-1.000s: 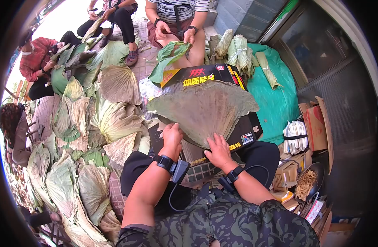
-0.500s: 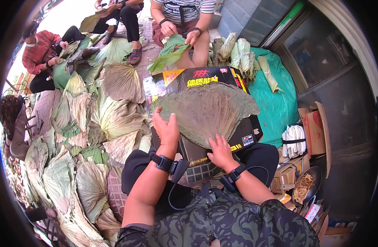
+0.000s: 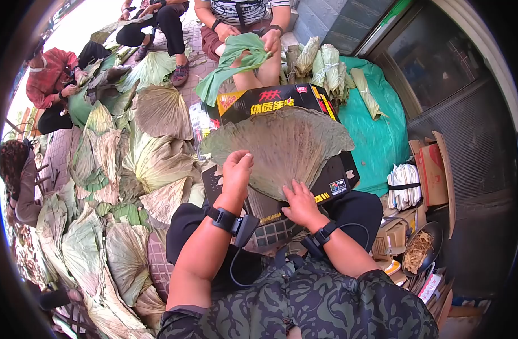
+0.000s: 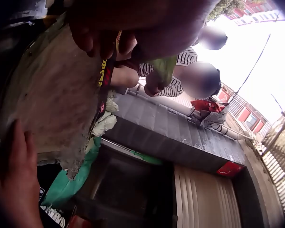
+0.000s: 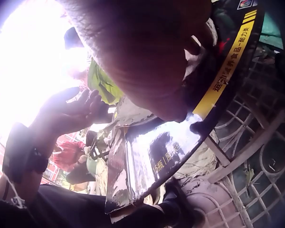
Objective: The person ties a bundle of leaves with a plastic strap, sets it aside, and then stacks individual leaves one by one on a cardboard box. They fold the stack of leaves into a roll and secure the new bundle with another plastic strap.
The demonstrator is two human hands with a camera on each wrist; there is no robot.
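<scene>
One leaf (image 3: 287,144) under right fingers (image 3: 297,191)

On the flat black cardboard sheet (image 3: 349,169), the head view shows big yellow characters (image 3: 267,107) which read "体质能"; the next one is partly covered by the large dry fan-shaped leaf (image 3: 281,147). In the right wrist view, the yellow printed stripe (image 5: 228,64) along the edge of this cardboard carries dark characters, "运动营养食品-耐力类". On its glossy side part (image 5: 159,166) I can read "15瓶", but the writing after it is not clear. The small square label with round logo (image 3: 338,186) and the red rectangular sign (image 4: 229,167) are too small or blurred to read.
</scene>
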